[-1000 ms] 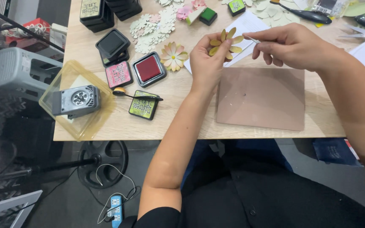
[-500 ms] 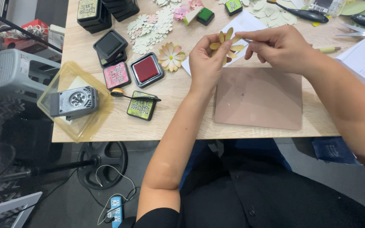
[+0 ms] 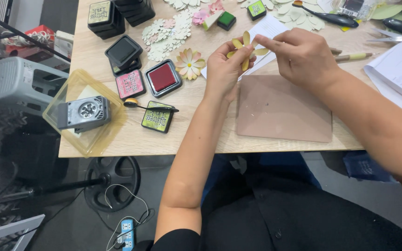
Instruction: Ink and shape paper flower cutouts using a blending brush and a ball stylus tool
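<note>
Right hand (image 3: 303,58) has slid further left since a second ago, fingertips now meeting the yellow paper flower (image 3: 246,46) that the left hand (image 3: 226,67) holds up over the bench (image 3: 196,135). Looks like petal shaping or joining, mid-step. Left grip shut on the flower, thumb and fingers pinching its centre; right grip nearly shut, pinching at a petal tip, exact contact unclear. Below them: brown mat (image 3: 282,109), bare. Left of it: punch tool (image 3: 83,111) in a yellowish tray (image 3: 73,139), red ink pad (image 3: 163,77), finished flower (image 3: 190,63), small green ink cube (image 3: 226,19). Nothing blocks the hands.
</note>
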